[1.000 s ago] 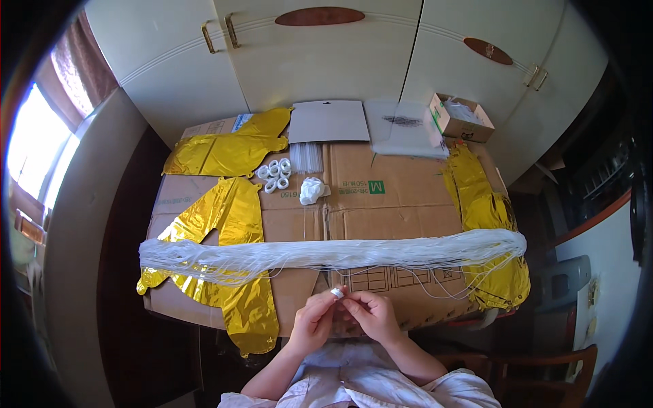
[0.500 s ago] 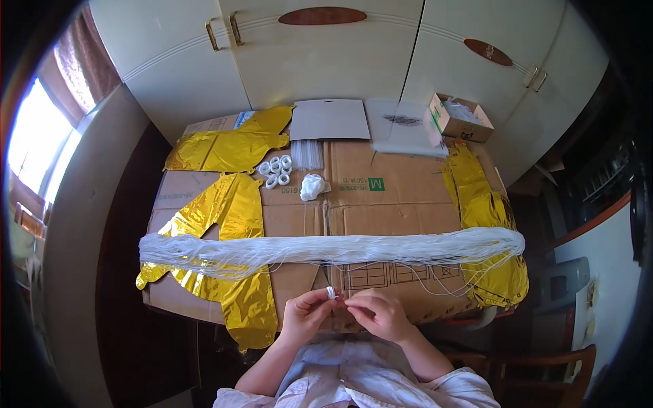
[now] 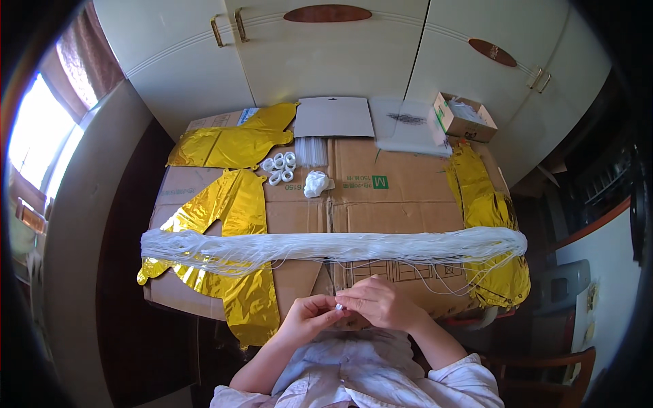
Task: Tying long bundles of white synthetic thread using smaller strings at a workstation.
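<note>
My left hand (image 3: 308,317) pinches a small white coil (image 3: 339,307) between thumb and fingers, over the near edge of the cardboard. Only a little of the coil shows. Closing over it from the other side is my right hand (image 3: 379,302), its fingertips against those of the left; what they grip is hidden. Just beyond both hands, a long bundle of white string (image 3: 367,247) lies across the table, with loose strands on its near side. Farther off sit several small white coils (image 3: 279,163) and a crumpled white wad (image 3: 317,184).
Gold foil sheets (image 3: 248,204) lie at left, and a gold foil stack (image 3: 479,197) at right. At the back are a grey card (image 3: 335,118), clear plastic strips (image 3: 311,154), a clear plastic bag (image 3: 405,139) and an open carton (image 3: 469,126). Cardboard (image 3: 381,214) covers the table.
My right hand has moved left and closed over the left fingertips. The white coil, upright between my left fingers before, is now mostly covered. The view has shifted slightly.
</note>
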Motion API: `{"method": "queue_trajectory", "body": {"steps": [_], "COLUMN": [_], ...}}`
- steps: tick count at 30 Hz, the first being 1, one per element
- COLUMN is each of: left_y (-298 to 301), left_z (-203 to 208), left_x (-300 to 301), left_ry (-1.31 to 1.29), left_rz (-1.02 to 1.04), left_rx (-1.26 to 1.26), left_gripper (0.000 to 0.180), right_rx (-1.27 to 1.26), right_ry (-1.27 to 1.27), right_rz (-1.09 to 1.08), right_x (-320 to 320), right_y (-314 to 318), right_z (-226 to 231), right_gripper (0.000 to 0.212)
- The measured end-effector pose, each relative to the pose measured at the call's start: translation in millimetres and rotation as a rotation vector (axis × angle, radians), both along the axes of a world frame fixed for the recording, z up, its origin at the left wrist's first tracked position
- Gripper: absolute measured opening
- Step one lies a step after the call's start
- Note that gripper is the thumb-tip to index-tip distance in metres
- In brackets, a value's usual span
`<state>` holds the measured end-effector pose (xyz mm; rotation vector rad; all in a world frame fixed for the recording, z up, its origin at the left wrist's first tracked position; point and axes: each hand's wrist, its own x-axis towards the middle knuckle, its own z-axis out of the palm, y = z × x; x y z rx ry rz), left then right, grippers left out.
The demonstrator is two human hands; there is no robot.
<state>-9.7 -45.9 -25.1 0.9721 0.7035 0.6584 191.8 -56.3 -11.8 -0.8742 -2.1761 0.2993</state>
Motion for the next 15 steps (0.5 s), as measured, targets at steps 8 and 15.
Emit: {"method": "queue_trajectory", "body": {"steps": [8,15], "left_y": [9.3,18.3], "left_z": [-5.3,-0.8], "left_x": [-2.1,-10.4], "left_ry": [0.133,-0.004], "left_rz": [-0.065,-0.064], "left_rx": [0.114,0.024], "left_gripper": [0.010,0.014], "right_rx": [-0.282,-0.305], "right_ry": [0.255,0.309], "right_rz": [0.008,-0.059], "right_x": [-1.9,-12.9], "right_y": [5.8,7.6], "right_z": [-4.5,3.6], "right_gripper": [0.019,0.012]}}
